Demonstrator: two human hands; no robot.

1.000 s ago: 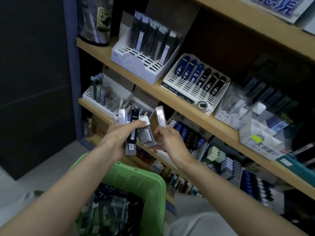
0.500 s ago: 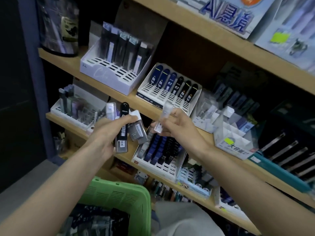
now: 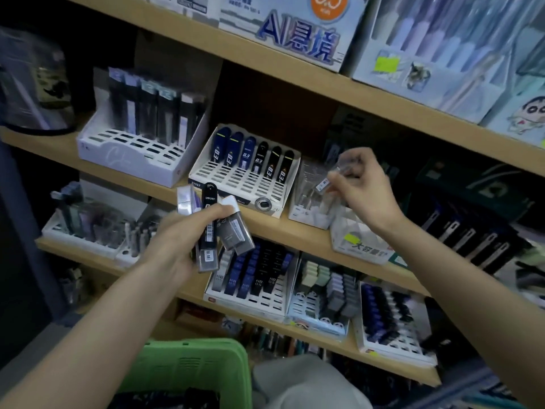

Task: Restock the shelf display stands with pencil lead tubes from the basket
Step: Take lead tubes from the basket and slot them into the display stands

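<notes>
Fingertips [image 3: 339, 179] of the right hand [image 3: 367, 188] are pinching a clear lead tube [image 3: 323, 184] just above the clear display stand [image 3: 303, 214] — long axis tilting steeply, lower end nearest it — while the left hand [image 3: 177, 240], well left of that stand, is gripping spare tubes [image 3: 208, 231].

The basket [image 3: 188, 367] is bright green with rows of little slots. The shelf [image 3: 295, 240] is light brown wood. The black tube [image 3: 208, 214] has white letters and a white tag with thin black stripes. The grey tube [image 3: 237, 234] has a white cap. The pale tube [image 3: 185, 199] is white with some purple. The clear tube [image 3: 324, 184] is blurry, maybe see-through with a small dark label. The white stand [image 3: 236, 184] has three dark blue tubes and three black ones, some with a yellow-green line on top. The top box [image 3: 283, 39] has blue letters and an orange circle.
</notes>
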